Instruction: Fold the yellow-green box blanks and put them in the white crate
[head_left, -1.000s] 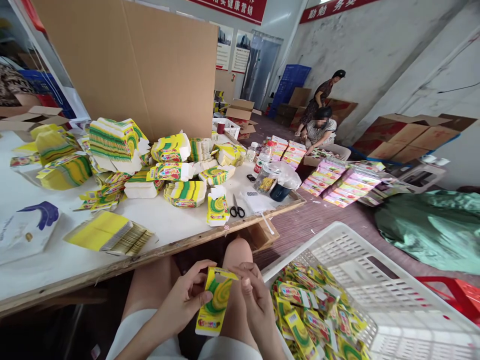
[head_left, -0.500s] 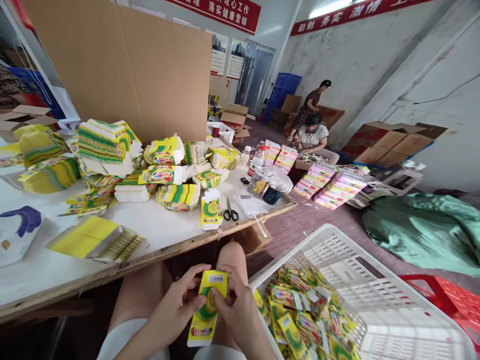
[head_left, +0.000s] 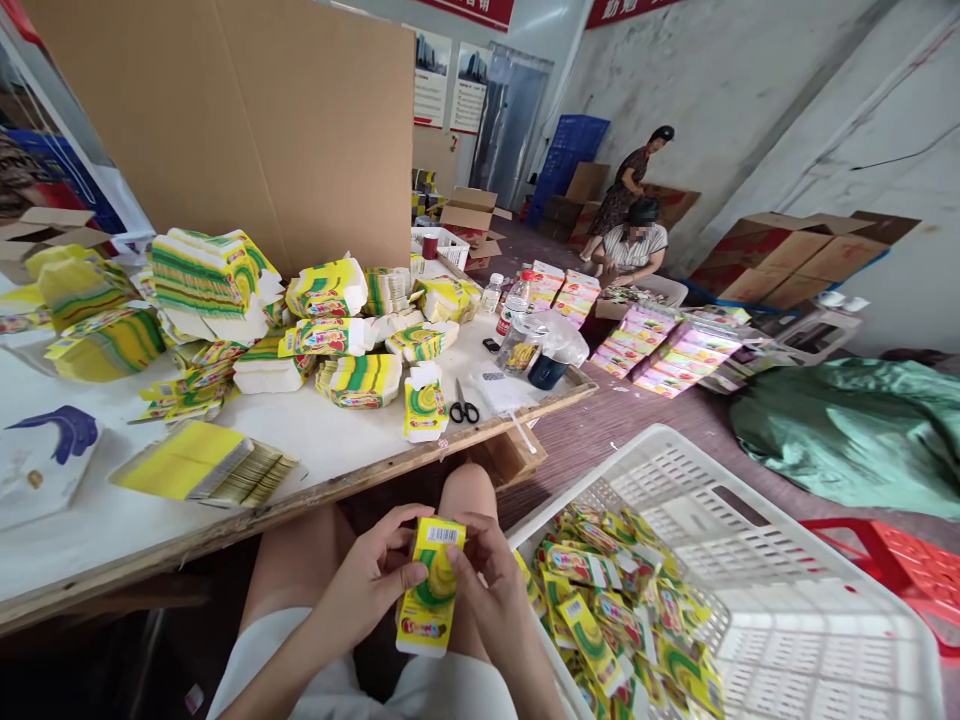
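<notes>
Now barcode (head_left: pixel 442 535) shows on yellow carton (head_left: pixel 432 597), unlike second ago.

From my end I can make out scissors (head_left: pixel 460 404) on the table (head_left: pixel 360 440), near a jar (head_left: pixel 519 352) and a dark cup (head_left: pixel 547 374) with a plastic bag (head_left: pixel 568 340) at its top. Beyond the table I see pink boxes (head_left: pixel 634 340) stacked on the floor (head_left: pixel 574 440), a green cover (head_left: pixel 832 440) heaped at right, blue crates (head_left: pixel 571 150), and a seated person (head_left: pixel 637 248) with a standing person (head_left: pixel 634 175) just behind.
</notes>
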